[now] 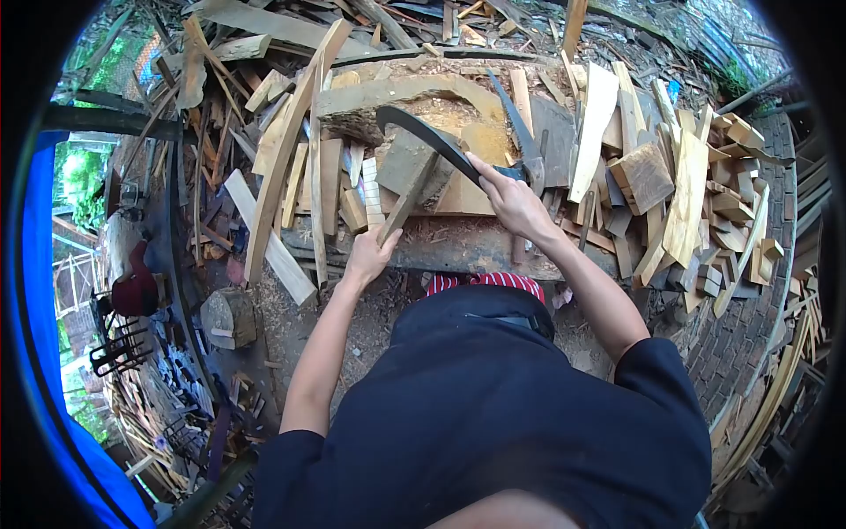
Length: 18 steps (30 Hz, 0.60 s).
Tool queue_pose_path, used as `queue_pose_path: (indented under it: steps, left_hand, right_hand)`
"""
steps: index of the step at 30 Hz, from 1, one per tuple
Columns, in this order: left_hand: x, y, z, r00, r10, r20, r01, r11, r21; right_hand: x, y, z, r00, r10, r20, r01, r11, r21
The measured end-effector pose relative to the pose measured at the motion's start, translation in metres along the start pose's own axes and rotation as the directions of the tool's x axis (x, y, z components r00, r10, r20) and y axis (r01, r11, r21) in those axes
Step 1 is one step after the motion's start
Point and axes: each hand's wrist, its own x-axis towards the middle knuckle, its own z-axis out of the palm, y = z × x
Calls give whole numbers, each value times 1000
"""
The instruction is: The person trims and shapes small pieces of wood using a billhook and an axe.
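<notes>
A machete with a dark, curved blade (427, 132) is gripped in my right hand (515, 204), its tip pointing up and to the left over the workbench. My left hand (370, 257) closes around the near end of a narrow wooden slat (409, 198), which slants away toward the middle of the bench. Beyond the slat sits a greyish wood block (410, 159), overlapped by the blade in this view. A handsaw (514, 119) lies just past my right hand, teeth along its long blade. Left of the slat is a pale strip with dark cross lines (372, 189).
A large rough timber slab (476, 97) lies across the bench. Cut blocks and boards (648, 176) are piled on the right, with long planks (295, 150) leaning on the left. A stump (229, 317) stands on the shavings-strewn ground. A blue tarp (48, 309) hangs at far left.
</notes>
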Motion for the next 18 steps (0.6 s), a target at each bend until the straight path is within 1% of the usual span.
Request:
queue_pose_path:
  steps: [1, 2, 3, 4, 5, 6, 7, 8, 9, 10, 11, 13, 14, 15, 16, 17, 18]
  left_hand:
    - [4, 1, 0, 1000, 1, 5, -1, 1000, -5]
    - [4, 1, 1, 999, 37, -20, -37, 999, -8]
    - [5, 1, 1, 1000, 29, -11, -29, 1000, -13]
    - [5, 1, 0, 1000, 16, 6, -16, 1000, -10]
    - [5, 1, -1, 1000, 6, 18, -6, 1000, -6]
    - [5, 0, -1, 1000, -10, 28, 10, 1000, -4]
    - [5, 0, -1, 1000, -10, 27, 10, 1000, -4]
    - [5, 1, -1, 999, -25, 31, 25, 1000, -14]
    - [5, 1, -1, 999, -37, 35, 37, 999, -24]
    - [5, 3, -2, 999, -28, 30, 29, 999, -24]
    - [3, 4, -4, 1000, -7, 22, 7, 1000, 1]
    - [6, 6, -9, 1000, 21, 1, -21, 999, 34]
    - [3, 6, -9, 1000, 6, 16, -7, 999, 43]
    - [3, 6, -9, 1000, -3, 29, 2, 999, 51]
    - [3, 4, -6, 999, 45, -13, -45, 999, 27]
    - [8, 2, -6, 999, 52, -16, -52, 998, 24]
    - [9, 0, -5, 997, 67, -33, -66, 997, 42]
  right_hand:
    - [2, -18, -12, 1000, -3, -7, 3, 1000, -4]
    - [1, -36, -26, 999, 17, -42, -16, 1000, 27]
    - [-1, -58, -39, 997, 48, -64, -44, 997, 63]
    - [-1, -73, -48, 993, 29, -115, -21, 997, 68]
    - [0, -86, -53, 971, -41, -237, 70, 991, 115]
    - [2, -92, -53, 930, -122, -346, 167, 981, 101]
    - [4, -94, -53, 869, -203, -451, 263, 962, 75]
    - [3, -91, -50, 868, -206, -452, 266, 961, 74]
    - [-1, -80, -42, 948, -117, -297, 120, 993, -8]
    - [-4, -64, -32, 989, -4, -148, -13, 993, -116]
    - [-8, -35, -10, 999, 43, -13, -45, 945, -324]
    - [-4, -38, -15, 991, 125, 48, -103, 941, -322]
    - [-3, -30, -10, 991, 126, 47, -105, 942, -318]
    - [4, -26, -9, 1000, 5, -12, -8, 980, -200]
    - [10, -22, -10, 990, -111, -87, 103, 990, -93]
    - [12, -18, -13, 989, -115, -91, 106, 989, -99]
    - [11, -47, -33, 995, -35, -89, 34, 999, -13]
